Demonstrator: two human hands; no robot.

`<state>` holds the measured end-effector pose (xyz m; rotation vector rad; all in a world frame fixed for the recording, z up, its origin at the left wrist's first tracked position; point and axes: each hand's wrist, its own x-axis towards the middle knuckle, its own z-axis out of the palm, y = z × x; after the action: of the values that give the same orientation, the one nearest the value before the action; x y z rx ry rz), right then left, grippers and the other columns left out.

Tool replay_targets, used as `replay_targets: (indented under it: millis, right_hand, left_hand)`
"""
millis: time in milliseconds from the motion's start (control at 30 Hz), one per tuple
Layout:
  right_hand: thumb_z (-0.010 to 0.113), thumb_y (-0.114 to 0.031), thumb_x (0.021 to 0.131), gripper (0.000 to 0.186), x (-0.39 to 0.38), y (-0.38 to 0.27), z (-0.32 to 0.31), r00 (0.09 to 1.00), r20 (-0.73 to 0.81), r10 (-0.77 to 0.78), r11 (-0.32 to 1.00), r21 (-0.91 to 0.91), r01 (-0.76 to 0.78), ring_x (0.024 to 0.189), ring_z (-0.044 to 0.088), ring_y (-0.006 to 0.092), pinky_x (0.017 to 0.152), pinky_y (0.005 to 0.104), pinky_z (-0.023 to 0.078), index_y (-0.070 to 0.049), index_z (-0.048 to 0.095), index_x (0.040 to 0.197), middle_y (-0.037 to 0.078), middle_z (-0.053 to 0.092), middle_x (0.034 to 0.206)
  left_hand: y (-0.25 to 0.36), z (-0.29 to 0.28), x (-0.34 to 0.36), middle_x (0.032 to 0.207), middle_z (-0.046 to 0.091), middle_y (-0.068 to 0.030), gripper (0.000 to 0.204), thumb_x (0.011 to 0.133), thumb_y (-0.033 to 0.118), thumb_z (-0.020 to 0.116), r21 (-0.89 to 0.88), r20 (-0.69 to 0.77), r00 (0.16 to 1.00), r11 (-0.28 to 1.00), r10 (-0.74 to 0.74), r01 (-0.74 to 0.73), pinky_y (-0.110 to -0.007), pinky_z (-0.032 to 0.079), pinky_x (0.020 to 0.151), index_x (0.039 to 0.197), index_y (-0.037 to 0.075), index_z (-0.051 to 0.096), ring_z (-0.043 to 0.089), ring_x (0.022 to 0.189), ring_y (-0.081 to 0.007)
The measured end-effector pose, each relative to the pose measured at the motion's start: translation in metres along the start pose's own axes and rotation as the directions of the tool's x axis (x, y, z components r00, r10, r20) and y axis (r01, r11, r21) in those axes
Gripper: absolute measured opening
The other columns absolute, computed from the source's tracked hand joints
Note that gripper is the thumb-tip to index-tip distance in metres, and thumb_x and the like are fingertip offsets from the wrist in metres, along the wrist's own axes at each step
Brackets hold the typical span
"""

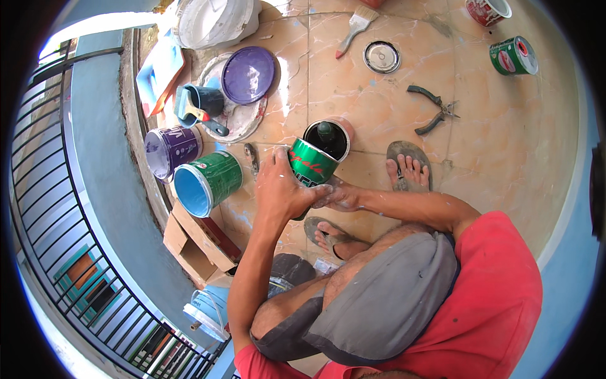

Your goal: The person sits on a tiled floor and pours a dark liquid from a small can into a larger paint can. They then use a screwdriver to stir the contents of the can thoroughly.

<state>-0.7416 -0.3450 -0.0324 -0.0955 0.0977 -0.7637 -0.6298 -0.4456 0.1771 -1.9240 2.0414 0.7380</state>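
Both of my hands hold a green paint can (309, 163) with printed lettering, tilted away from me. My left hand (281, 183) wraps around its left side, fingers closed. My right hand (339, 193) grips it low down near the base, its fingers partly hidden. The can's rim is over or against a pinkish pot (348, 129) standing on the tiles. Inside the pot it looks dark, with a dark green rounded shape (326, 131) I cannot make out. Whether paint is flowing does not show clearly. White specks of paint dot my hands and forearms.
Left of my hands lie a green bucket (218, 177), a purple tub (184, 145), a purple lid (249, 74) and a dark cup with brushes (207, 100). Beyond are a paintbrush (355, 30), a round lid (381, 57), pliers (435, 110) and another green can (512, 57).
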Motion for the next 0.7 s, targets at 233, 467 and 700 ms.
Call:
replay_targets:
  millis: [233,467,700]
  right_hand:
    - [0.088,-0.002,0.093,0.073,0.001,-0.011,0.014,1.000,-0.015,0.027,0.997,-0.076,-0.028,0.136,0.068,0.0208,0.113,0.0425,0.061,-0.011,0.053,0.157,0.007,0.067,0.148]
    - [0.091,-0.002,0.091,0.076,0.001,-0.018,0.022,0.999,-0.052,0.010,0.998,-0.068,-0.013,0.135,0.068,0.0185,0.111,0.0398,0.062,-0.011,0.054,0.156,0.005,0.067,0.147]
    - [0.089,0.000,0.090,0.075,-0.001,-0.021,0.024,0.998,-0.054,0.034,0.999,-0.031,-0.036,0.135,0.068,0.0190,0.113,0.0411,0.061,-0.011,0.054,0.156,0.005,0.068,0.145]
  left_hand:
    - [0.001,0.000,0.001,0.125,0.073,-0.0241,0.100,0.061,0.050,0.105,-0.002,0.008,1.000,1.000,-0.023,0.023,-0.053,0.057,0.101,0.135,-0.001,0.061,0.071,0.120,-0.0441]
    - [0.001,0.001,0.002,0.122,0.072,-0.0238,0.097,0.061,0.050,0.106,0.026,-0.022,1.000,1.000,0.003,-0.002,-0.054,0.057,0.099,0.131,0.000,0.061,0.072,0.116,-0.0443]
    - [0.002,0.000,0.005,0.125,0.071,-0.0252,0.099,0.061,0.049,0.102,0.008,0.029,0.999,0.999,-0.035,0.035,-0.055,0.056,0.101,0.135,0.000,0.059,0.069,0.120,-0.0458]
